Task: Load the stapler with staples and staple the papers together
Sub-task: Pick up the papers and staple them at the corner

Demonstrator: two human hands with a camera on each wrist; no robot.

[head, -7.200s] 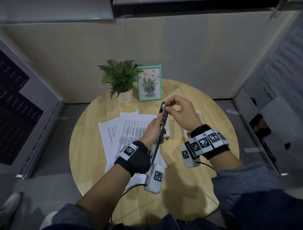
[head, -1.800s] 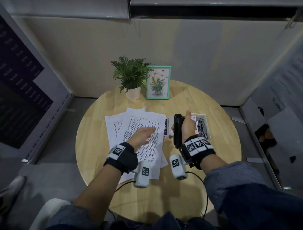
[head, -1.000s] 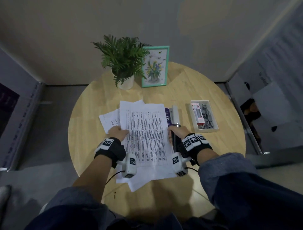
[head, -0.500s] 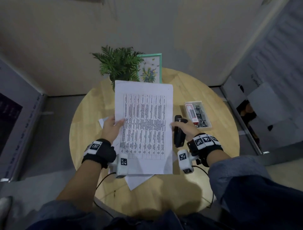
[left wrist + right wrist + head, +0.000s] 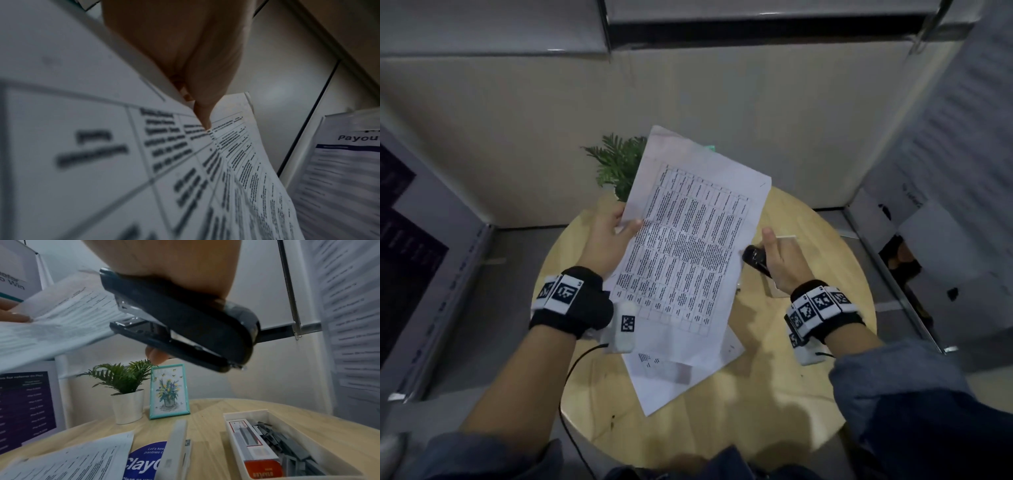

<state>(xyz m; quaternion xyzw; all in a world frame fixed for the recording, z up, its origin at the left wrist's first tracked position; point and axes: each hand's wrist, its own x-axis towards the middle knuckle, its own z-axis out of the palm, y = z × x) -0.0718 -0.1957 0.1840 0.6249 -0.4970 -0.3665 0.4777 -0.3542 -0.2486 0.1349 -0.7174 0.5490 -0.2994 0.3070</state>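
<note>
My left hand [image 5: 619, 228] pinches a printed stack of papers [image 5: 690, 246] at its left edge and holds it tilted above the round table [image 5: 791, 394]. In the left wrist view the thumb [image 5: 202, 113] presses on the top sheet of the papers [image 5: 123, 162]. My right hand [image 5: 774, 255] grips a black stapler [image 5: 755, 262] just off the stack's right edge. In the right wrist view the stapler [image 5: 180, 324] points its mouth at the papers [image 5: 61, 313]; whether the edge is inside the mouth I cannot tell.
More sheets [image 5: 681, 373] lie on the table under the lifted stack. A white tray [image 5: 246, 414] holds a staple box [image 5: 252, 449] and loose staples. A white stapler [image 5: 176, 447], a blue leaflet [image 5: 144, 464], a potted plant [image 5: 127, 386] and a framed picture [image 5: 169, 391] stand beyond.
The left hand has raised the stack and tilted it clockwise. The right hand has lifted the black stapler up to the stack's right edge.
</note>
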